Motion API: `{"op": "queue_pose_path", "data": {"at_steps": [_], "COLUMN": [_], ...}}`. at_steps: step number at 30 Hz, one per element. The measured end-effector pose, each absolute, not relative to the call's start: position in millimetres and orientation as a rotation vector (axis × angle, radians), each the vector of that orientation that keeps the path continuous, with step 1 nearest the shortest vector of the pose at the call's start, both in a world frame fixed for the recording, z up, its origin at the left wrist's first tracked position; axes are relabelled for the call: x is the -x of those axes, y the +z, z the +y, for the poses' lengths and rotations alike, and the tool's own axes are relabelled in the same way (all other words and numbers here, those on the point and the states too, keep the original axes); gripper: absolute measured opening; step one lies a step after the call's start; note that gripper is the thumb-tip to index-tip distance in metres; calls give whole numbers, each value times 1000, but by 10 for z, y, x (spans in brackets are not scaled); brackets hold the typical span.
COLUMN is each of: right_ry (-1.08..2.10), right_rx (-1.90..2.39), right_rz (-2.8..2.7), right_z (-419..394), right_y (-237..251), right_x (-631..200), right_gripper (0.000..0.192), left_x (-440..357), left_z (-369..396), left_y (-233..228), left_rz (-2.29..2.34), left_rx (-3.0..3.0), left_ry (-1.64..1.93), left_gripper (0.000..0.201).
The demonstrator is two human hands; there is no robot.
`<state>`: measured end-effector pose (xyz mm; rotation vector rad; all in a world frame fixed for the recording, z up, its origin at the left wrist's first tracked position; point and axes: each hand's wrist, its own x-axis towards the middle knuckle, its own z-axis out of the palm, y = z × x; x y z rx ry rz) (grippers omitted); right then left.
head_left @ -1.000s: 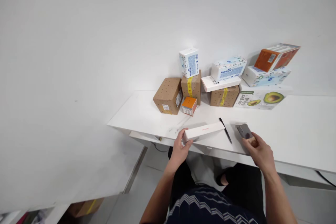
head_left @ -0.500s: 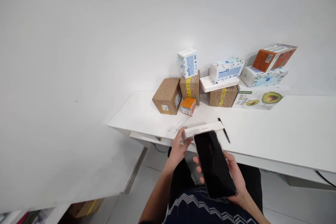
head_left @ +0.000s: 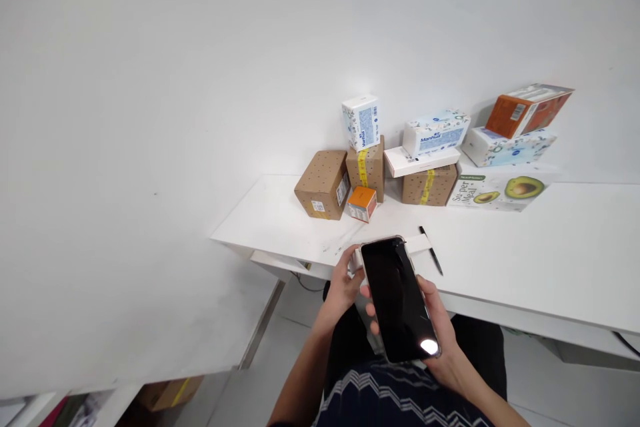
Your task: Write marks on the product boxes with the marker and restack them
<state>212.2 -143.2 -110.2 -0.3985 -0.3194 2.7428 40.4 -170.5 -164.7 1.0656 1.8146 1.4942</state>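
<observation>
My right hand (head_left: 436, 307) is closed around a black smartphone (head_left: 397, 300) in a clear case, its dark screen turned up toward me. A bright reflection shows near the screen's lower end. My left hand (head_left: 345, 285) grips the left end of a slim white box (head_left: 419, 243) at the desk's front edge. The phone covers the middle of that box, so only its two ends show. Just right of the box lies a black pen (head_left: 431, 251) on the desk.
Along the wall on the white desk (head_left: 500, 253) stand brown cartons (head_left: 320, 183), a small orange box (head_left: 363, 203), and an avocado-printed box (head_left: 500, 190). Tissue packs (head_left: 436, 132), another flat white box (head_left: 423, 161) and an orange carton (head_left: 527, 110) are stacked on top.
My right hand has moved the phone up and slightly left, so it now hides the middle of the white box. My left hand keeps its grip. The view has shifted slightly.
</observation>
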Motion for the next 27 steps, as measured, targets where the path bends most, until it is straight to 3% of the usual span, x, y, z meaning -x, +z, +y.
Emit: {"op": "queue_pose_path", "data": {"at_steps": [27], "right_ry": [2670], "right_rx": [474], "right_rz": [-275], "right_z": [-1414], "right_y": [-1161], "right_x": [-2092], "right_gripper": [49], "left_x": [-387], "left_z": [-1718], "left_y": [-1594], "left_rz": [1759], "left_rx": [-1172], "left_ry": [1439], "left_gripper": [45]}}
